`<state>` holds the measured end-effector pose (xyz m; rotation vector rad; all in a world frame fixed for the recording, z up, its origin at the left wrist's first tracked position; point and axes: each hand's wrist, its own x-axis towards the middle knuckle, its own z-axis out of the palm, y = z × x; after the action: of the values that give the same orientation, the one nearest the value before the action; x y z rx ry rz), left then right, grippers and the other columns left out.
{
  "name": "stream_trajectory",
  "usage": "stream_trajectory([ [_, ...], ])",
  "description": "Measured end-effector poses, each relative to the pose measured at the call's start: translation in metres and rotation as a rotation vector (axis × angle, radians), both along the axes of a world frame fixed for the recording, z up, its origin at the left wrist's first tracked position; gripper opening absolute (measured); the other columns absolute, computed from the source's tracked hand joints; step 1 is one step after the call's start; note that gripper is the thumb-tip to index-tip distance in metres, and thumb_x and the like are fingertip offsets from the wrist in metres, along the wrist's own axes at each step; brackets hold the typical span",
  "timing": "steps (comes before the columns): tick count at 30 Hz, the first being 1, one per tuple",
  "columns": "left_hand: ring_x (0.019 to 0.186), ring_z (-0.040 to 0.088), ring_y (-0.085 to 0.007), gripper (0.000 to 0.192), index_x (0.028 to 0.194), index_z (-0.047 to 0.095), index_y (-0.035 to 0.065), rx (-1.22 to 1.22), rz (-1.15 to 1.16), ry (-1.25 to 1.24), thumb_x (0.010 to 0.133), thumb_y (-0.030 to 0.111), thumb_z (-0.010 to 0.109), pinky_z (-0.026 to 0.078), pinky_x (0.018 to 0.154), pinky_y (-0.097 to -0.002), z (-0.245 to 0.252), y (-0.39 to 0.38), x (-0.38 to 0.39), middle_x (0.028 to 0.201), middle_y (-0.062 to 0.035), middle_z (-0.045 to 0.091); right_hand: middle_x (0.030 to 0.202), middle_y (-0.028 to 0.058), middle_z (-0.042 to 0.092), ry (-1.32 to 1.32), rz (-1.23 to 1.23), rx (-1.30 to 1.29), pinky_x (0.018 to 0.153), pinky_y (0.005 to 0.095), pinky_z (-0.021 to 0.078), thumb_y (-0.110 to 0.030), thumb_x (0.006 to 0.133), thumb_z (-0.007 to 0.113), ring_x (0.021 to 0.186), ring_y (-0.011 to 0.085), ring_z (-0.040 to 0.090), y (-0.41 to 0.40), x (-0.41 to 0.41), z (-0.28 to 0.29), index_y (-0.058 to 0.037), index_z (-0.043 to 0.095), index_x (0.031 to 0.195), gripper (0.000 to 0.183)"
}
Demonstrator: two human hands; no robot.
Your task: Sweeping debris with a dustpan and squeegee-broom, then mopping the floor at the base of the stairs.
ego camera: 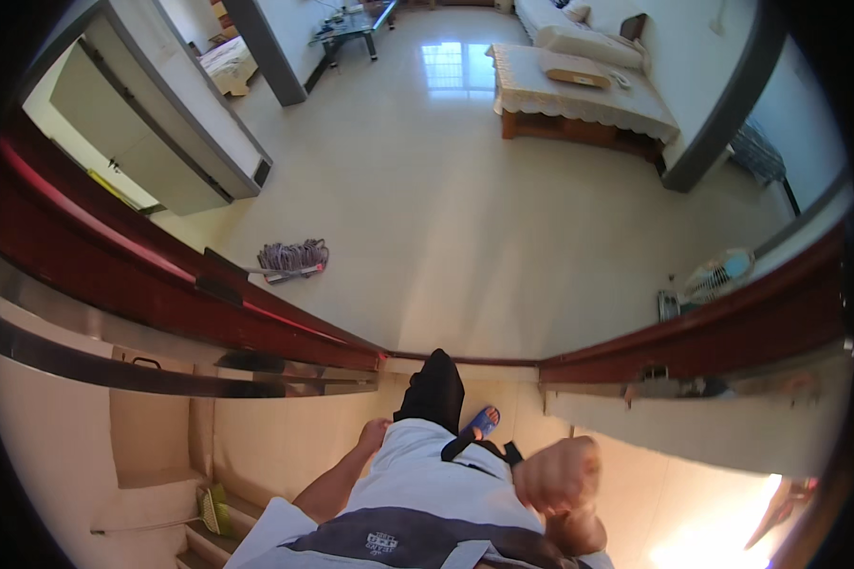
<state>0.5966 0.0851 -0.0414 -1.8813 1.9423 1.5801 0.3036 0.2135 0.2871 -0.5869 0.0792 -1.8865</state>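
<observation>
My left hand (376, 432) hangs low beside my hip, next to the black trousers (433, 391); its fingers are partly hidden, so its grip is unclear. Raised in front of my shirt on the other side, my right hand (559, 475) is curled and slightly blurred, near a black strap (514, 453); whether it holds anything cannot be told. One foot in a blue slipper (482, 422) stands on the tiled floor just outside the door sill (462, 360). Past the sill, a mop with a grey string head (293, 257) lies on the room's floor at the left.
A dark red door frame (292, 334) borders the doorway. Inside are a cloth-covered wooden table (576, 92), a glass table (359, 25) and a fan (719, 277) near the right edge. Behind at the lower left, a green broom (215, 509) rests by steps (206, 544).
</observation>
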Motion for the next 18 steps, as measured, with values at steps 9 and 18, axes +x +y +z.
stream_trajectory([
  [9,0.070,0.061,-0.0239,0.024,0.094,0.062,0.0051,0.429,0.484,0.137,0.075,0.013,0.049,0.047,0.059,-0.0355,-0.047,-0.060,-0.035,0.087,-0.0142,0.062,0.058,0.0051,0.042,-0.002,0.274,0.797,0.052,0.0285,0.0348,-0.006,0.076,0.054,0.054,0.0162,0.042,-0.073,-0.035,-0.062,-0.0053,0.040,0.061,0.021],
  [18,0.077,0.060,-0.0275,0.019,0.082,0.063,0.0101,-0.069,-0.338,-0.232,0.068,0.021,0.056,0.047,0.067,-0.0357,-0.016,-0.247,-0.129,0.085,-0.0122,0.062,0.063,-0.0032,0.042,0.576,0.419,0.809,0.051,0.0192,0.0309,-0.001,0.074,0.056,0.056,0.0036,0.037,-0.230,-0.072,-0.062,-0.0090,0.034,0.061,0.026],
])
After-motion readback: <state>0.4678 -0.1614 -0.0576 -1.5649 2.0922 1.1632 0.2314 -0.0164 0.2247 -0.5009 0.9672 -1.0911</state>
